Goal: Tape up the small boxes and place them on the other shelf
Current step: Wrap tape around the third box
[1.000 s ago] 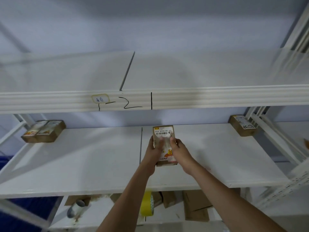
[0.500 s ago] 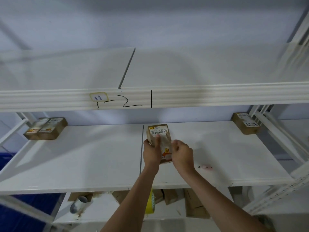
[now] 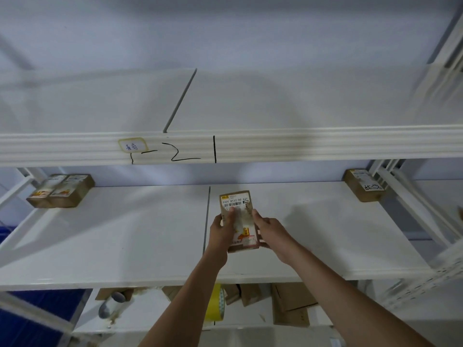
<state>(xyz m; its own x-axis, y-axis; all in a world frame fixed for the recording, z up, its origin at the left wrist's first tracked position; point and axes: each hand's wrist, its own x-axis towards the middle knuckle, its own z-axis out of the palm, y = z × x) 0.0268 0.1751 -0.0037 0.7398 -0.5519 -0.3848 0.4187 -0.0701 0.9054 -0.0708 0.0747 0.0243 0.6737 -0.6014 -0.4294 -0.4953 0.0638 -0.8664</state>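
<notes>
A small brown box (image 3: 236, 201) with a white barcode label and an orange print is held over the middle shelf (image 3: 125, 234), near the seam between its two boards. My left hand (image 3: 221, 232) grips its left side, thumb across the top face. My right hand (image 3: 269, 230) grips its right side. Clear tape runs over the label. A yellow tape roll (image 3: 215, 305) stands on the lower shelf below my arms.
Two small boxes (image 3: 60, 190) sit side by side at the middle shelf's back left, another small box (image 3: 363, 185) at its back right. Several brown boxes (image 3: 290, 305) and a grey cylinder (image 3: 110, 303) lie on the lower shelf. The upper shelf's beam (image 3: 300, 145) runs overhead.
The box has tilted back from leaning left to lying lengthwise and flatter, and both hands have shifted along its sides. The view has moved slightly.
</notes>
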